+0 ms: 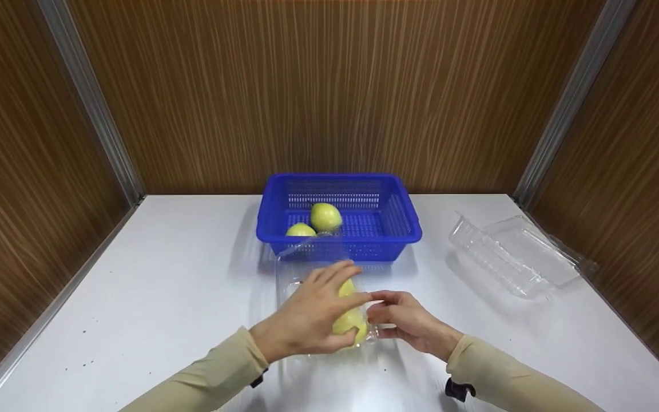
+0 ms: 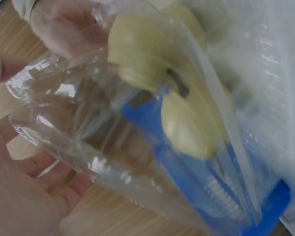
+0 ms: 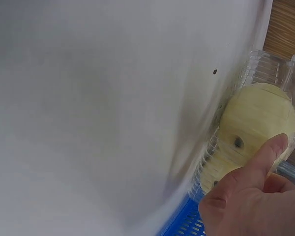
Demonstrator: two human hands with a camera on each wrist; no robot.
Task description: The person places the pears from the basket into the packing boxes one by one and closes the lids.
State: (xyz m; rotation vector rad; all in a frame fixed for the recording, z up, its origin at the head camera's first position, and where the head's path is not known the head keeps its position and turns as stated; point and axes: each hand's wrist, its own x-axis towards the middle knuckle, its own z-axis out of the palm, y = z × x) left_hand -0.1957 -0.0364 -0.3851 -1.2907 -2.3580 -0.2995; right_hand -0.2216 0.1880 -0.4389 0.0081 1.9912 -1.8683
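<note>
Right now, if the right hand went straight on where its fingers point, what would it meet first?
Probably the side of the clear plastic box, with fruit behind it; the right hand may already be touching the plastic.

And here, twelve o'clock is filled by a back wall (image 1: 335, 97) of brown, streaked wood grain; it is matched at nine by a left wall (image 1: 15, 171) and at three by a right wall (image 1: 644, 171). At ten and two, corners are lined by grey metal posts (image 1: 95, 100). The white worktop (image 1: 163, 286) is brightly lit, glare thrown back at six, dark specks (image 1: 84, 331) scattered at eight.
</note>
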